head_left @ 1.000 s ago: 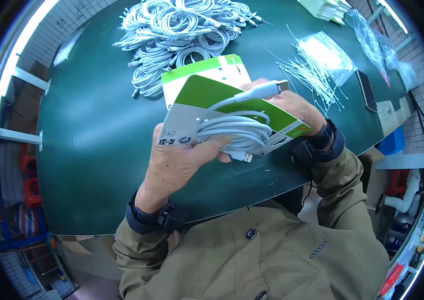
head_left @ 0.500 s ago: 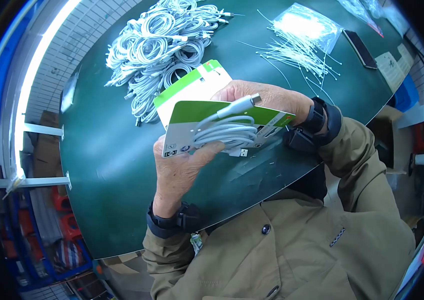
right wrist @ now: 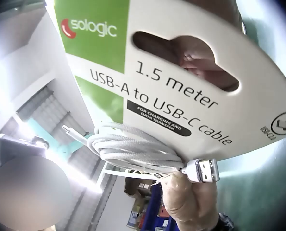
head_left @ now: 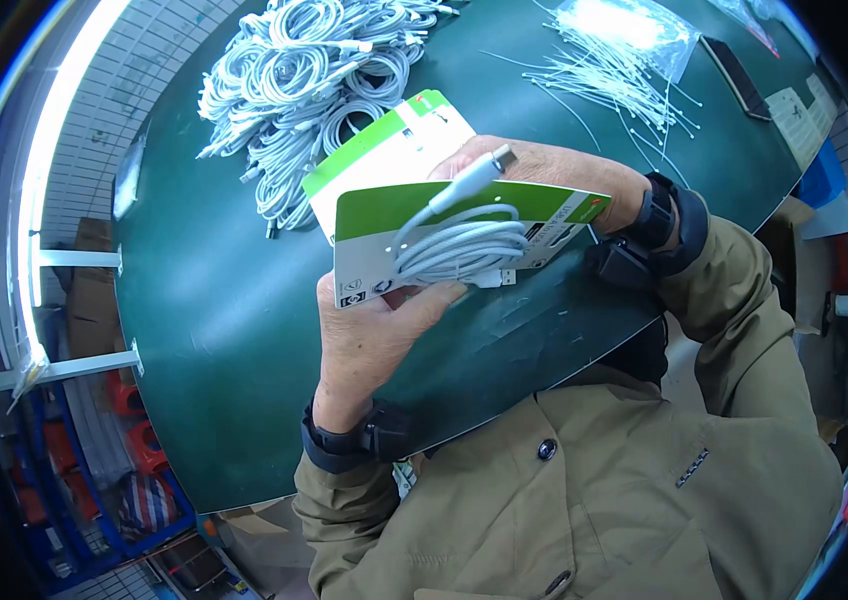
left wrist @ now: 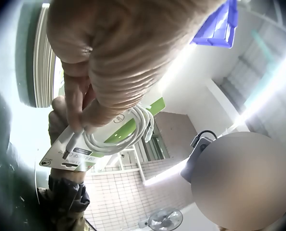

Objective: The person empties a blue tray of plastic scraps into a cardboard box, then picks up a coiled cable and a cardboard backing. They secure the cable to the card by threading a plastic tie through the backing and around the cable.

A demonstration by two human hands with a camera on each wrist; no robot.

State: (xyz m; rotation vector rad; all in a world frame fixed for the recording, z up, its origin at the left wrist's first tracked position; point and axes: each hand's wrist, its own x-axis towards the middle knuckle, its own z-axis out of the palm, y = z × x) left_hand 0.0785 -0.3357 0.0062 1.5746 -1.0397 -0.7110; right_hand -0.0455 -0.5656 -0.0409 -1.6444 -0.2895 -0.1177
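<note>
My left hand (head_left: 369,345) grips a green and white packaging card (head_left: 362,235), its thumb at the bottom of a coiled white USB cable (head_left: 459,248) lying against the printed face. The metal-tipped USB-C plug (head_left: 479,178) sticks up across the green band, and the USB-A plug (head_left: 507,278) points right at the lower edge. In the right wrist view, the card (right wrist: 99,53) reads "1.5 meter USB-A to USB-C cable". My right hand (head_left: 569,175) is behind the card; part of it shows through the hanger slot, but most of its fingers are hidden.
More cards (head_left: 399,150) lie in a stack just behind the held one. A heap of coiled cables (head_left: 309,80) covers the back left of the green table (head_left: 234,370). At the back right are loose white cable ties (head_left: 609,90), a clear plastic bag (head_left: 679,50) and a phone (head_left: 734,78).
The card has swung so its top edge runs nearly level, and the USB-C plug now points more steeply upward. The head view has turned. Both hands stay at the card.
</note>
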